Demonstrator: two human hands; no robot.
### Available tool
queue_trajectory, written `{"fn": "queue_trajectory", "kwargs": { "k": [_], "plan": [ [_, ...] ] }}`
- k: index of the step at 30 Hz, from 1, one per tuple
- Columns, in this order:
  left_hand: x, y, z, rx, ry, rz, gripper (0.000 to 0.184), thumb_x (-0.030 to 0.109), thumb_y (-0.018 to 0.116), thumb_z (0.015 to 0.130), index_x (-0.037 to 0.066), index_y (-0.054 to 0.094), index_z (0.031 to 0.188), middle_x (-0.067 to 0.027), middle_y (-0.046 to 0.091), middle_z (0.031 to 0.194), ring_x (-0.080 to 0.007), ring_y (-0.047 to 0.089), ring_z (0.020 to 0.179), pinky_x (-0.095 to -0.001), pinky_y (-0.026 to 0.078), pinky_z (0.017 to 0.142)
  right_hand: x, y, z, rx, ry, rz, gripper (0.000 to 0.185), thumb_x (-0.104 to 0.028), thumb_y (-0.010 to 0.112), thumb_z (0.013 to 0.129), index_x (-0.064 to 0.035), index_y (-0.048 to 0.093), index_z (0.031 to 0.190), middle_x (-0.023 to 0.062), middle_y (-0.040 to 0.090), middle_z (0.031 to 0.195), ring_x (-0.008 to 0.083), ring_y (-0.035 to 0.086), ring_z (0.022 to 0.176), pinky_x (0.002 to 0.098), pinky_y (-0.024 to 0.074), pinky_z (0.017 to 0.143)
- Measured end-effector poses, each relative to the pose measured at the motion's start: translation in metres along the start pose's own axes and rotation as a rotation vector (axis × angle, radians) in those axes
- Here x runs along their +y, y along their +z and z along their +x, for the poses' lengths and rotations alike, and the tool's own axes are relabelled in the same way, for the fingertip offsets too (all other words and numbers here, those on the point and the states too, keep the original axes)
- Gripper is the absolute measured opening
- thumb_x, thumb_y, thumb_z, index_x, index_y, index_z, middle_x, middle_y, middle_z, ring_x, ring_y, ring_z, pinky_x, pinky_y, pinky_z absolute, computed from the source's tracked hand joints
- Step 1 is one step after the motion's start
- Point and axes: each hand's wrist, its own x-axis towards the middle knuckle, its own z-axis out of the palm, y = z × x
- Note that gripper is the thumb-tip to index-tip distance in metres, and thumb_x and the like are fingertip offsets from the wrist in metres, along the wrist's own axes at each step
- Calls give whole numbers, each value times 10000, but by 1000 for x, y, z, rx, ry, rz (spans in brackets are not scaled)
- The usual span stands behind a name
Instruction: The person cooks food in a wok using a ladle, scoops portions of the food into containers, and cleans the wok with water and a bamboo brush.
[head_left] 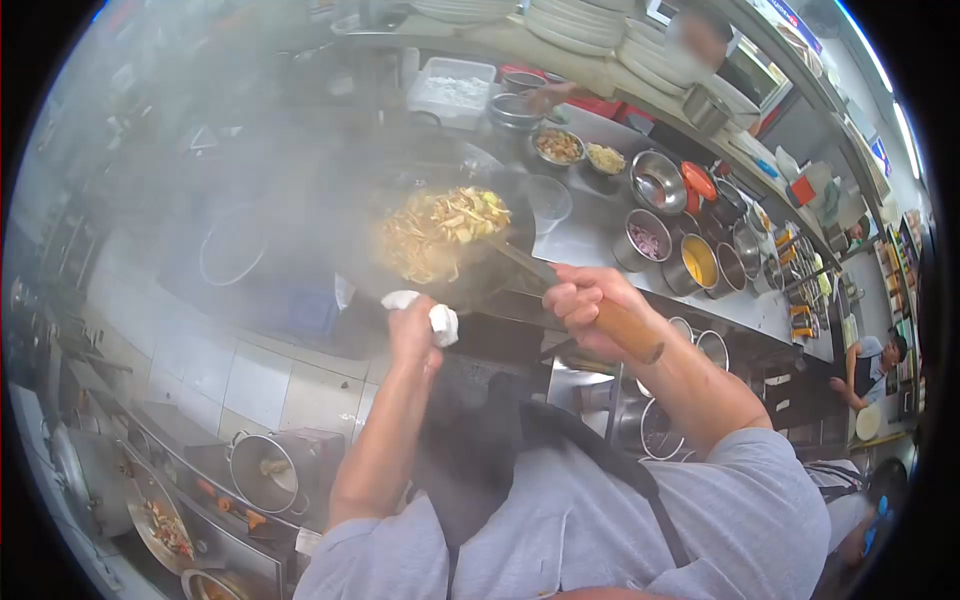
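A dark wok [510, 275] holds noodle-like strips of food [430, 235] with pale and yellow-green pieces, partly veiled by steam. My left hand [412, 338] is closed around a folded white cloth [443, 325] at the near rim of the wok; whether it grips the rim through the cloth is hidden. In my closed right hand [590, 300] is a wooden-handled wok tool [625, 330]. Its metal shaft slants down into the food, and its head cannot be made out there.
Beyond the wok, a steel counter carries bowls of chopped food [558, 147], a pot of yellow liquid [699, 262] and a white tub [452, 88]. A co-worker's hand [550, 97] reaches over bowls. Stacked plates [570, 25] line the shelf. At lower left stands a large pot [268, 470].
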Motion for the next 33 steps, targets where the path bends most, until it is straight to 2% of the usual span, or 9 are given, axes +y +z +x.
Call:
{"fn": "queue_trajectory", "kwargs": {
  "k": [5,11,19,21,27,29,30,31,33],
  "plan": [
    [-8,40,13,-5,78,20,68,9,530,784,39,549,726,-50,542,657,-178,583,551,-333,466,490,-44,-27,-22,-127,-55,66,48,-127,417,1007,-124,382,1039,-2,422,747,5,449,505,183,397,418],
    [-27,70,54,2,214,16,94,-33,527,747,53,504,715,-36,516,653,-154,551,517,-318,438,451,-103,-57,-50,-179,-131,-29,280,-102,404,1007,-157,370,1279,21,441,791,9,424,492,186,371,412],
    [-59,79,108,69,403,79,92,-10,548,747,62,512,704,-27,519,655,-142,536,504,-323,427,444,-152,-131,-52,67,-268,-555,628,-80,472,962,-277,209,1497,10,412,719,46,383,479,217,360,434],
    [-61,85,111,79,388,63,94,-16,548,746,62,514,706,-26,520,659,-144,540,511,-323,433,450,-151,-155,-46,212,-361,-841,660,-79,468,961,-273,174,1519,18,425,702,41,350,456,204,326,401],
    [-49,98,90,69,277,-9,87,-10,552,752,66,518,727,-29,532,669,-157,555,524,-327,457,470,-147,-207,-42,408,-367,-1309,773,-17,486,918,-286,119,1543,-3,457,663,88,425,452,259,404,417],
    [-40,99,78,87,220,-36,110,-16,545,749,78,506,706,-19,530,667,-140,546,523,-312,443,469,-142,-211,-43,519,-406,-1538,792,-4,491,897,-286,131,1544,36,519,713,96,443,458,274,429,431],
    [-36,95,72,72,194,-80,102,-4,553,756,78,514,710,-20,535,668,-143,555,533,-310,452,480,-143,-226,-39,495,-453,-1543,811,6,498,879,-283,134,1544,102,598,895,115,469,467,298,453,447],
    [-31,94,62,57,167,-126,94,7,561,764,77,522,715,-22,541,668,-147,564,543,-308,462,491,-138,-231,-38,497,-457,-1541,811,6,498,879,-283,134,1544,102,598,895,115,469,467,298,453,447],
    [-22,89,39,12,146,-162,85,25,561,788,85,536,735,-15,545,669,-139,572,565,-296,464,495,-127,-240,-34,517,-581,-1645,819,9,504,873,-278,130,1543,164,593,1173,123,465,466,315,463,454]
  ]
}}
